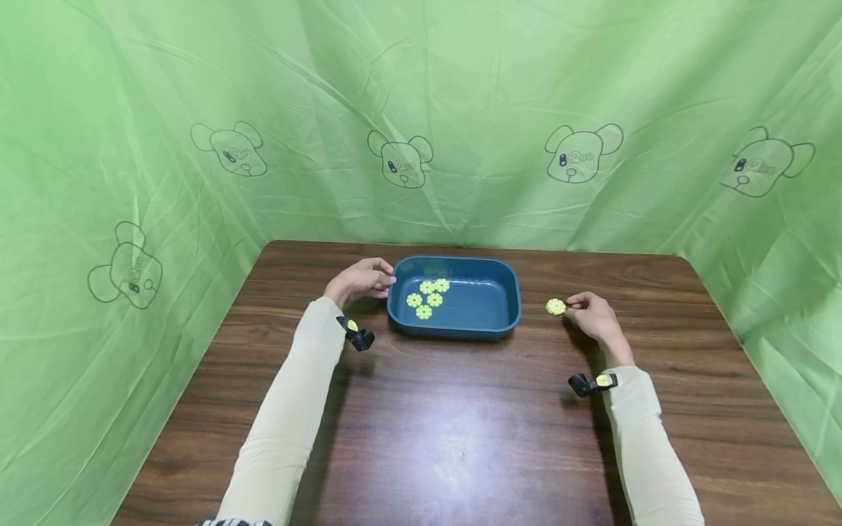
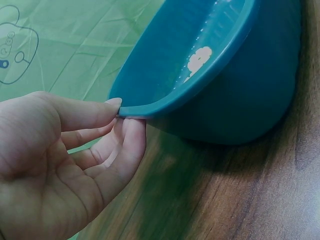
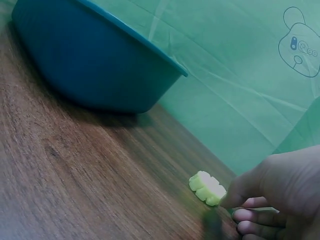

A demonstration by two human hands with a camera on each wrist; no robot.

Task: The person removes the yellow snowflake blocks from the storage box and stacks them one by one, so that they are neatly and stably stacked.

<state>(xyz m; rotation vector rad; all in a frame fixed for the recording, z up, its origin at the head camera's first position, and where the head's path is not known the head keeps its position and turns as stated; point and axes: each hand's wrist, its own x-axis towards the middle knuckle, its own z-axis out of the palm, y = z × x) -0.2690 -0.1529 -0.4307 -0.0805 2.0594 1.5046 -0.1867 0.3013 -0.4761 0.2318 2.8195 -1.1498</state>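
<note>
A dark blue rectangular tub (image 1: 460, 332) stands on the table, and several yellow flower-shaped pieces (image 1: 424, 312) lie in its left half. My left hand (image 1: 362, 280) pinches the tub's left rim; in the left wrist view the thumb (image 2: 90, 114) is on top and curled fingers are beneath. To the right of the tub, my right hand (image 1: 593, 315) pinches the edge of a thick yellow flower-shaped piece (image 1: 555, 307), possibly more than one stacked. In the right wrist view the thumb meets this yellow piece (image 3: 206, 189), while the index finger is mostly hidden.
The brown wooden table (image 1: 421, 424) reaches back to a green curtain (image 1: 473, 88) printed with bear-head outlines, which also hangs along both sides. A small black camera is strapped to each wrist over pale sleeves (image 1: 283, 409).
</note>
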